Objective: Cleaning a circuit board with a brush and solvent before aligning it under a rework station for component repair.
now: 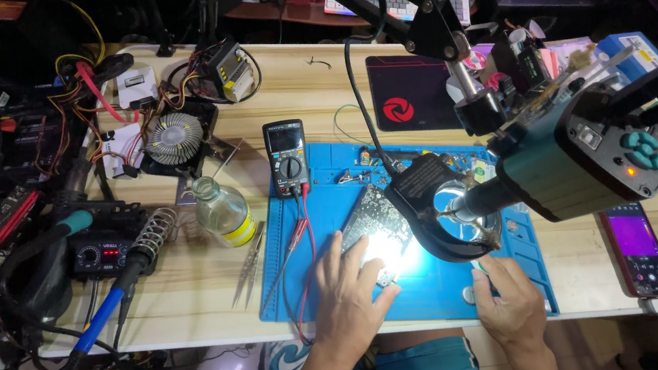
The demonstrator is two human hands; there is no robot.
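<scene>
Blue mat [435, 287] bears circuit board [373, 229]; left hand [351, 287], fingers spread, steadies its six-o'clock edge. Right hand [509, 304], at four o'clock, pinches something small; keep board flat under ring light [452, 213].

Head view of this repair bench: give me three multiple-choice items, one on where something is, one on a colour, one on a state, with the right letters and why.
1. Where does the multimeter lie?
A. at the far left corner of the blue work mat
B. on the phone at the right
C. under the cooling fan

2. What colour is the work mat?
A. red
B. blue
C. white

3. How is the left hand?
A. closed around the glass bottle
B. open, fingers spread on the circuit board
C. gripping the tweezers

Answers: 1 A, the meter sits at the mat's upper left edge, its red probes trailing down the mat. 2 B, the mat is plainly blue. 3 B, the fingers lie spread against the lit board; bottle and tweezers lie untouched to the left.
</scene>
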